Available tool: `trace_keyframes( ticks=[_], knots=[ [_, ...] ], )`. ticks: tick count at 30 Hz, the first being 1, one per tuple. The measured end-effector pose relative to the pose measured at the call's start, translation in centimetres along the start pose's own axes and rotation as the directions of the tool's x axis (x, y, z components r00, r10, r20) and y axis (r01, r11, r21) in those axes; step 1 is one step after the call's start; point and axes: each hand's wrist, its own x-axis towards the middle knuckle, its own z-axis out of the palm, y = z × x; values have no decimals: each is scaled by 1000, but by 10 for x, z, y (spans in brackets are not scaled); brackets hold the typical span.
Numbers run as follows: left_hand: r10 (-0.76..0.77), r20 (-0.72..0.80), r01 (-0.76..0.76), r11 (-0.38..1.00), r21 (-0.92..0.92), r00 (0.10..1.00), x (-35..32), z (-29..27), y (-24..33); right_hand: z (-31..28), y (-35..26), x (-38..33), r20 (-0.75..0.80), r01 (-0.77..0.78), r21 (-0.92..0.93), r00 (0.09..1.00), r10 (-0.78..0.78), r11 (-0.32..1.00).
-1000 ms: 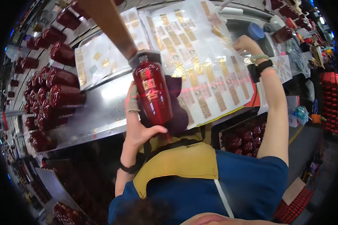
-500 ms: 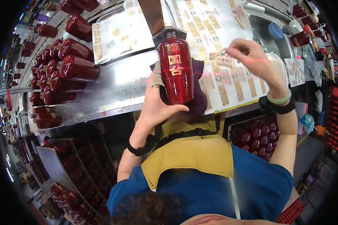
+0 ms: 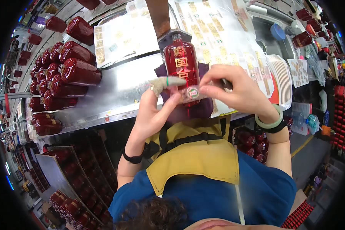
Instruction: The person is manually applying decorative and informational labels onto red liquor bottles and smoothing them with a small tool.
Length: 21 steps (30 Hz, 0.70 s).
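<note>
A dark red glass bottle [image 3: 181, 57] with gold lettering lies in front of me on a dark purple cloth [image 3: 203, 105], its neck pointing away. Over its lower part, a small translucent decal [image 3: 193, 92] with a round emblem is stretched between my hands. My left hand [image 3: 151, 113], with fabric covers on some fingers, pinches the decal's left end. The right end is between the thumb and fingers of my right hand [image 3: 237, 90]. Part of the bottle's base is hidden behind the decal and my fingers.
Sheets of gold decals [image 3: 207, 28] cover the bench's right side; another white sheet [image 3: 122, 38] lies left. Several red bottles [image 3: 80, 71] are stacked at the left. A brown post [image 3: 159, 17] rises beyond the bottle. Right are a blue bowl [image 3: 278, 32] and a pale ribbed stack [image 3: 281, 78].
My right hand has come left and nearer with the decal, from above the sheets to the bottle. My left hand has left the bottle's side and now grips the decal's other end.
</note>
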Motion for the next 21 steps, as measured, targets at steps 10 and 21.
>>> trace_keyframes(
  ticks=[10,21],
  knots=[
    [-166,-111,173,984,53,980,-1,-10,-18,23,31,-9,-99,-161,-151,984,147,975],
    [-250,-64,194,868,-457,966,0,0,-68,39,53,-3,-219,-152,-127,968,122,980]
  ],
)
